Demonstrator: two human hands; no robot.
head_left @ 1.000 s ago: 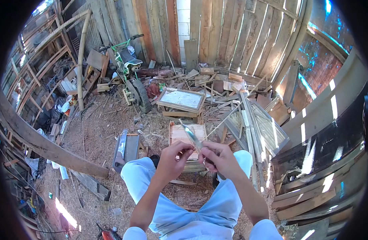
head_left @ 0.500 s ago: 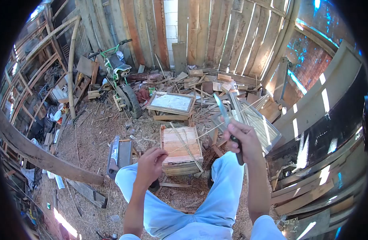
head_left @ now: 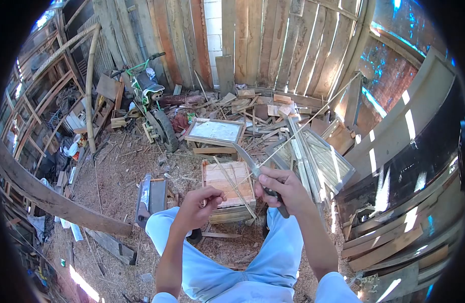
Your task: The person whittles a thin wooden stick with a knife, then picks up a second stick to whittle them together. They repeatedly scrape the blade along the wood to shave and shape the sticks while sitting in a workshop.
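My right hand (head_left: 285, 189) is wrapped round a knife (head_left: 248, 160), its dark handle low in the fist and its blade tilted up to the left. A long thin wooden strip (head_left: 308, 121) runs from beside the blade and my right thumb up to the right; whether my fingers also pinch it is hidden. My left hand (head_left: 201, 206) is closed with curled fingers above my left knee, and nothing shows in it. Between my knees stands a slatted wooden box (head_left: 227, 177) with thin sticks (head_left: 231, 184) lying across its top.
A framed panel (head_left: 215, 130) rests beyond the box among scrap wood. Slats and a ribbed panel (head_left: 326, 156) lean at the right. By my left knee is a dark tray-like object (head_left: 155, 194). A small motorbike (head_left: 154, 101) stands behind, left. A beam (head_left: 65, 202) crosses the left side.
The knife and right hand have moved left and down, closer to my left hand. The strip no longer reaches my left hand and now slants more steeply up to the right.
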